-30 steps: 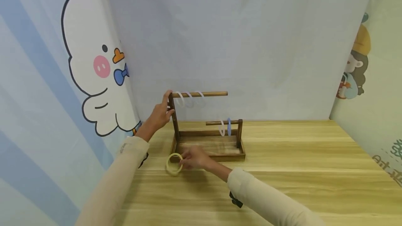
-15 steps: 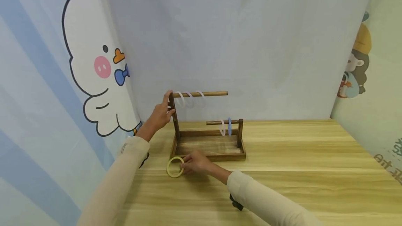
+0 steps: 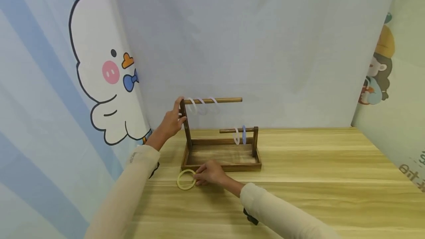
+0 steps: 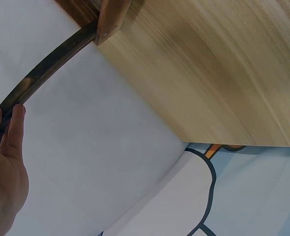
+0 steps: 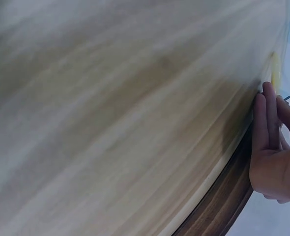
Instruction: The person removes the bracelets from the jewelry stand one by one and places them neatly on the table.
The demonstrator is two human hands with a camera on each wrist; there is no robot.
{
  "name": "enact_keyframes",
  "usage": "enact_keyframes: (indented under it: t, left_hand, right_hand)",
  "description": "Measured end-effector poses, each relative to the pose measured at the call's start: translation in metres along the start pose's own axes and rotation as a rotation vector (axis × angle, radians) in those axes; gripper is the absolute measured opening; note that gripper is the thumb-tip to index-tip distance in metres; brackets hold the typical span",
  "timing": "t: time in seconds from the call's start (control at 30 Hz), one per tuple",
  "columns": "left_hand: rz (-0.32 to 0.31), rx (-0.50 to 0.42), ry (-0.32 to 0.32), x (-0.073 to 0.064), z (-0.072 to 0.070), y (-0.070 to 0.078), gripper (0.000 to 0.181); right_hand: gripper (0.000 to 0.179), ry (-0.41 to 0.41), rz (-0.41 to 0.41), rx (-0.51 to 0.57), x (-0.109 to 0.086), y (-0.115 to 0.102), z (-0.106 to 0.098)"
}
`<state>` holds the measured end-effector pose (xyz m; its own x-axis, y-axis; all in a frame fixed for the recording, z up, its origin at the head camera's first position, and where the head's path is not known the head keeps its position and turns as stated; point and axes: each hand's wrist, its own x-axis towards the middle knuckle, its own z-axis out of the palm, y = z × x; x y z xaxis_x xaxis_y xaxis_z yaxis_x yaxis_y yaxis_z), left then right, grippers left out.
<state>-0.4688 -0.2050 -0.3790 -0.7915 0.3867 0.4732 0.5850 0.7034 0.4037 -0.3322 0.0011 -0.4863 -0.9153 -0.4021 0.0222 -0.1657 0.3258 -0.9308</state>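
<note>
A dark wooden stand with a tray base (image 3: 221,167) stands on the table. My left hand (image 3: 170,123) grips the top of its tall post (image 4: 51,61), thumb on one side and fingers on the other. Several pale rings hang from the stand: white and lilac ones on the upper bar (image 3: 229,100), a pinkish ring (image 3: 236,137) and a blue ring (image 3: 244,135) on the lower bar (image 3: 227,131). In front of the tray, my right hand (image 3: 212,173) pinches the right edge of a yellow ring (image 3: 178,182) at the tabletop. In the right wrist view, only a sliver of the yellow ring (image 5: 276,69) shows past the fingertips.
The light wood table (image 3: 308,180) extends right and toward me. A grey-white curtain (image 3: 265,47) hangs behind the stand. On the left is a striped blue curtain with a cartoon bird (image 3: 96,47); a printed curtain (image 3: 398,95) closes the right side.
The right hand has brought the yellow ring down and slightly toward me, away from the tray's front edge. The left hand keeps its hold on the post.
</note>
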Motion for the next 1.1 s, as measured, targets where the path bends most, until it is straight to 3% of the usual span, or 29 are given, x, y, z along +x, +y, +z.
enact_keyframes:
  t: [0.6, 1.1]
  left_hand:
    - [0.004, -0.004, 0.004, -0.0005, -0.0008, 0.0018, 0.078]
    - [0.018, 0.008, -0.002, -0.0012, -0.0002, 0.0016, 0.079]
  right_hand:
    - [0.008, 0.158, -0.057, -0.048, 0.0044, 0.0107, 0.0081]
    - [0.012, 0.1, -0.038, 0.055, -0.0032, 0.0038, 0.001]
